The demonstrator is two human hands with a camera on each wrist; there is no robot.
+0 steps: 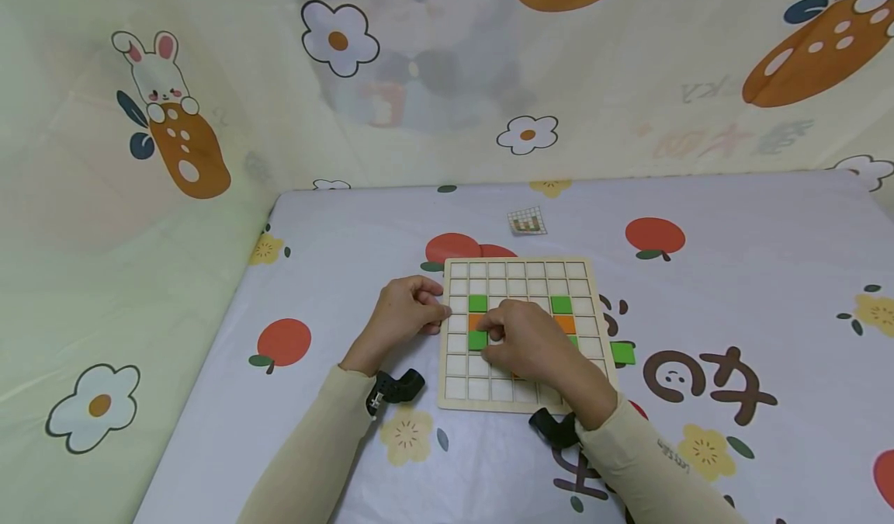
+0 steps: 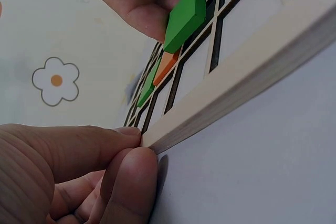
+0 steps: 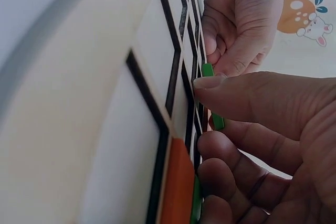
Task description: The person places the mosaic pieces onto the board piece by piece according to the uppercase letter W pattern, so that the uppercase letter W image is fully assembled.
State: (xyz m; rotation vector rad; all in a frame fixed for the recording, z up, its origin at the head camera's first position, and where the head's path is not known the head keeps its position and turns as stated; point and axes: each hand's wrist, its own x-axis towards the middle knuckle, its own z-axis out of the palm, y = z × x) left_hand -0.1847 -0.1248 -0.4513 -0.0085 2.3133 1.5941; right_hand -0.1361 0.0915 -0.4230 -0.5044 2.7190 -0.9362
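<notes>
A pale wooden grid board point(image 1: 517, 268) lies on the cloth with green and orange square tiles in some cells. At its left edge my left hand point(image 1: 412, 308) pinches the frame between thumb and fingers, as the left wrist view also shows. Over the grid, my right hand point(image 1: 527, 338) holds a green tile point(image 2: 186, 19) by its edge, with the tile tilted at its cell. Beyond that tile lie an orange tile point(image 2: 167, 66) and another green tile point(image 2: 149, 85) in one column. On the board's right half are a green tile point(image 1: 562, 305) and an orange tile point(image 1: 564, 324).
A loose green tile point(image 1: 622, 353) rests on the cloth by the board's right edge. Behind the board lies a small card point(image 1: 527, 221) printed with a grid pattern. The printed tablecloth point(image 1: 335, 446) meets a hanging patterned curtain point(image 1: 433, 151) at the back and left.
</notes>
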